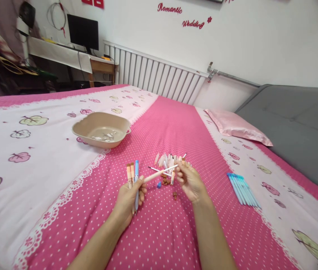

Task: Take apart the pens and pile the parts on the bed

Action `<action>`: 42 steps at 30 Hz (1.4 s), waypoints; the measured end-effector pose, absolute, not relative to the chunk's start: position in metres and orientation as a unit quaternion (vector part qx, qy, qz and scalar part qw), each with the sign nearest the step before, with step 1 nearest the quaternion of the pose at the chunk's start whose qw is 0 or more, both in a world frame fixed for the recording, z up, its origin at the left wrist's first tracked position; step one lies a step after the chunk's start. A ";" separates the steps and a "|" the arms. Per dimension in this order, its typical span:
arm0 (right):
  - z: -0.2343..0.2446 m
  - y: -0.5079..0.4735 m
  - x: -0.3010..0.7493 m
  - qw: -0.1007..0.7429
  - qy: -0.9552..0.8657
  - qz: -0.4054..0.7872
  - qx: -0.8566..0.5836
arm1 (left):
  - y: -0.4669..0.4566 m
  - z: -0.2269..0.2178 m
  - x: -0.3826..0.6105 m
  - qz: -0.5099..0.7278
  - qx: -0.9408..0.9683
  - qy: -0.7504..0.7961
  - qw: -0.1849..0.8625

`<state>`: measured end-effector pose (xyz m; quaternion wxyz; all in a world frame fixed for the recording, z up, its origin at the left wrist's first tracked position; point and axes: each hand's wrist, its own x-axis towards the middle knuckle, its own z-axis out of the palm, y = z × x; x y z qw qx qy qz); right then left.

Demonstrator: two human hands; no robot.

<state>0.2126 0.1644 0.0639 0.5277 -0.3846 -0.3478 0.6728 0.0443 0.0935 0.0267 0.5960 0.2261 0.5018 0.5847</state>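
Note:
My left hand (pixel 129 198) is closed round several pens (pixel 132 174), two orange and one blue, standing upright out of the fist, plus a pale pen barrel (pixel 159 173) that points right. My right hand (pixel 188 179) has its fingers pinched together at the far end of that barrel, over a loose heap of pen parts (pixel 168 162) on the pink dotted bedspread. What the right fingers pinch is too small to name. Small brown caps (pixel 174 195) and a blue cap (pixel 159 184) lie between my hands.
A beige basin (pixel 101 128) with small bits in it sits on the bed to the far left. A row of light blue pens (pixel 243 189) lies at the right. A pink pillow (pixel 236 127), grey sofa (pixel 296 123) and radiator (pixel 153 73) stand beyond.

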 end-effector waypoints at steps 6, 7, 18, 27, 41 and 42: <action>0.053 0.177 0.229 0.586 -0.380 0.539 -0.471 | 0.094 0.024 0.044 0.595 0.228 0.506 0.581; 0.049 0.179 0.228 0.568 -0.404 0.524 -0.489 | 0.094 0.023 0.044 0.595 0.230 0.507 0.580; 0.032 0.176 0.231 0.416 -0.637 0.211 -0.613 | 0.093 0.026 0.047 0.527 0.276 0.549 0.587; 0.056 0.148 0.187 0.332 -0.630 0.540 -0.448 | 0.089 0.026 0.050 0.498 0.340 0.543 0.584; 0.051 0.154 0.186 0.431 -0.488 0.591 -0.476 | 0.091 0.023 0.050 0.547 0.309 0.515 0.583; 0.051 0.154 0.186 0.432 -0.490 0.592 -0.473 | 0.092 0.021 0.050 0.558 0.305 0.510 0.579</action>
